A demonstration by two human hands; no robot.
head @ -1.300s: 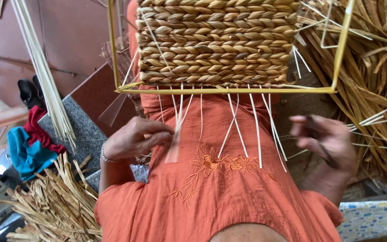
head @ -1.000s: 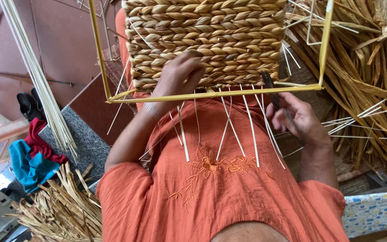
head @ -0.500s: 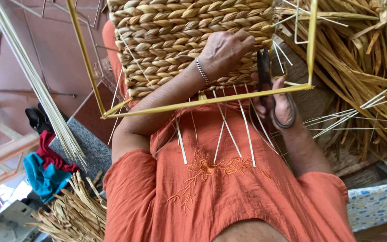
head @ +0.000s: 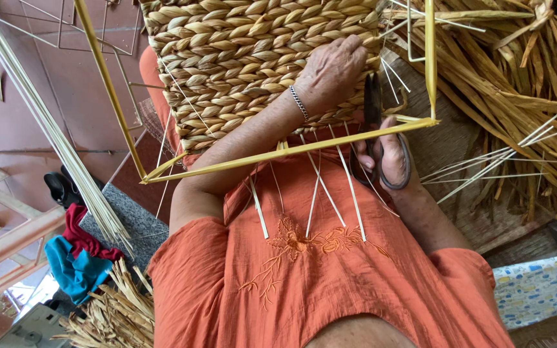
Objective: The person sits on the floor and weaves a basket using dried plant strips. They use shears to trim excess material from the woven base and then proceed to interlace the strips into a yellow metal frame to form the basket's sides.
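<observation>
A woven straw panel (head: 246, 58) sits inside a yellow metal frame (head: 291, 151) over my lap. My left hand (head: 333, 71), with a thin bracelet on the wrist, lies flat on the weave near its lower right corner. My right hand (head: 385, 154) grips black scissors (head: 374, 106) just under the frame's bottom bar, blades pointing up at the weave's edge beside my left hand. Several pale thin strips (head: 317, 193) hang from the weave's bottom edge over my orange top.
Dry straw (head: 517, 96) is piled at the right. Long pale reeds (head: 53, 142) lean at the left above a straw bundle (head: 111, 316). Red and blue cloth (head: 75, 258), black shoes (head: 62, 187) and a wooden frame (head: 1, 238) lie at the lower left.
My left hand rose from my lap onto the weave and slid to its right edge. My right hand brought the scissors up to the frame's bottom bar. The frame tilted.
</observation>
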